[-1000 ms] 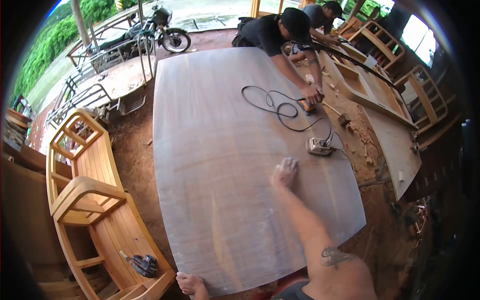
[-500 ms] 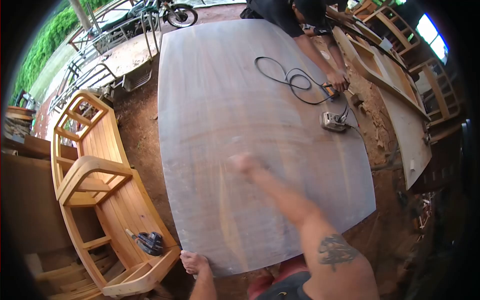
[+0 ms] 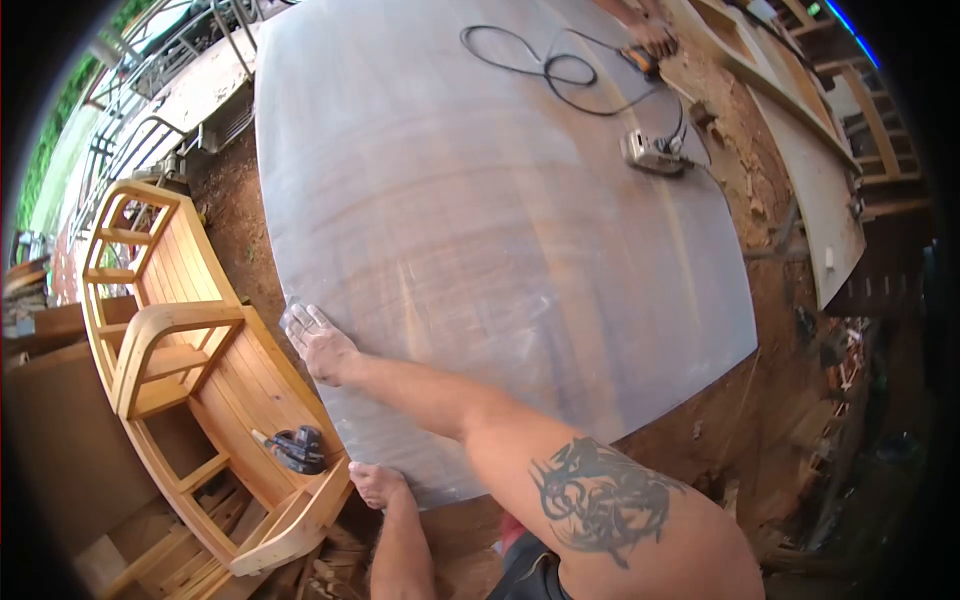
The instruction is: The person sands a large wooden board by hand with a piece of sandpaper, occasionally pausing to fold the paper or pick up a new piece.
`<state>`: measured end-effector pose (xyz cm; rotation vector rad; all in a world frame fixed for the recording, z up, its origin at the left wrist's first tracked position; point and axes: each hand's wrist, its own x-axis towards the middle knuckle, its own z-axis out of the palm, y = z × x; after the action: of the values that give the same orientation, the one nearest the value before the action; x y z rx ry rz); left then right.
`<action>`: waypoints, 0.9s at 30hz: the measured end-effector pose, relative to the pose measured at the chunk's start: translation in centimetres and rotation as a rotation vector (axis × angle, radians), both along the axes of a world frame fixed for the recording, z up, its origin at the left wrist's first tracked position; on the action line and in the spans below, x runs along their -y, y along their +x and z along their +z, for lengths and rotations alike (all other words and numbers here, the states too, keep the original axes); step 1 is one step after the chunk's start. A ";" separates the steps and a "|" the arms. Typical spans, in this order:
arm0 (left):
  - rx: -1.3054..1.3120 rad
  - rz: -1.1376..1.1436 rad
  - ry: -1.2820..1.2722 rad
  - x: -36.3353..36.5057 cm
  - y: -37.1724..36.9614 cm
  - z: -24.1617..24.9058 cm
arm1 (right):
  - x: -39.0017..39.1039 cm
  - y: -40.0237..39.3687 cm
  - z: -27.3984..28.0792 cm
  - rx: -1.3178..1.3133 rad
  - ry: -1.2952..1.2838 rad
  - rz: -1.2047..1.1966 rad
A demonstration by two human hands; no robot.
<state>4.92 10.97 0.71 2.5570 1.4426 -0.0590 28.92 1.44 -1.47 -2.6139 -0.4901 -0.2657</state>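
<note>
A large board [image 3: 450, 240] with a dusty whitish surface fills the middle of the view. My right hand [image 3: 322, 345] lies on its left edge, fingers stretched out and whitened with dust. Below it, my left hand [image 3: 380, 486] is closed round the board's near left corner; its thumb shows on top. On the far right part of the board are an orange and black tool [image 3: 641, 60] with a looped black cable [image 3: 560, 68] and a silver socket box [image 3: 652, 153] with cords plugged in. A co-worker's hand [image 3: 655, 38] is at the tool.
Left of the board stands a slatted wooden bench frame [image 3: 220, 370], with a dark power tool [image 3: 297, 450] lying on it. Metal frames [image 3: 150, 150] are at the upper left. At the right, long wooden panels [image 3: 800, 170] lean above a dirt floor with wood scraps.
My right hand has moved from the middle of the board to its left edge. My left hand still holds the corner. The view has tilted down, leaving the co-worker mostly out of frame.
</note>
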 end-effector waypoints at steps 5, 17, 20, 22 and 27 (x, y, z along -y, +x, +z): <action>-0.019 0.020 0.000 -0.2 -0.6 0.2 | 15.4 -3.4 -2.4 -0.213 -0.089 0.162; 0.010 -0.014 0.022 0.0 -0.6 0.5 | 14.5 -6.3 0.3 -0.212 -0.016 -0.498; 0.001 0.001 -0.012 -0.1 -0.6 0.5 | -0.3 -1.3 1.8 -0.195 -0.181 -0.007; 0.004 0.002 0.020 -0.4 -0.4 0.9 | 0.0 -0.5 2.7 -0.165 -0.123 0.077; 0.026 -0.024 0.011 -0.7 -0.9 -0.5 | 20.0 -4.2 -4.0 -0.031 0.028 -0.197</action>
<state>3.99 11.71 0.21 2.5741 1.4073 -0.0206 24.70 -18.53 -5.47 -2.6370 -0.2158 -0.2924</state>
